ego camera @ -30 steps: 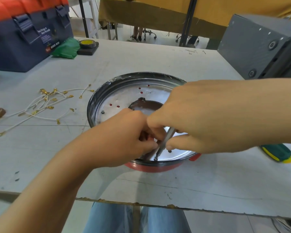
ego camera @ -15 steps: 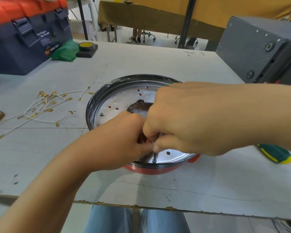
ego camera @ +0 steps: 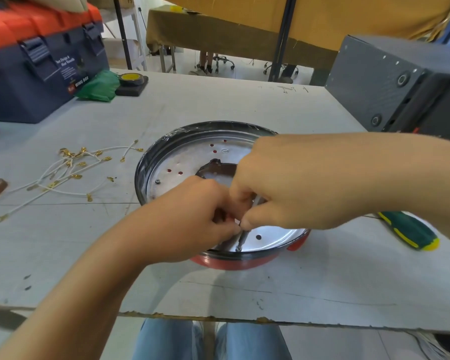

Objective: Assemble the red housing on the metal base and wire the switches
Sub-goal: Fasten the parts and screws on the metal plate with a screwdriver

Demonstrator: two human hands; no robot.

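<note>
Change: over the last second the thin steel screwdriver shaft (ego camera: 243, 236) stood up steeper; its tip now sits on a small screw (ego camera: 238, 248) at the near rim of the round perforated metal base plate (ego camera: 192, 154).
Right hand (ego camera: 278, 188): grip closed round the shaft.
Left hand (ego camera: 185, 222): fingertips pinch the shaft low down.
Location: base nested in the red round housing (ego camera: 234, 263), near edge of the grey surface (ego camera: 322, 276).
Wiring: white leads with brass terminals (ego camera: 70, 172) lie untouched at left.
Meaning: probably fastening stage; wiring not begun.
</note>
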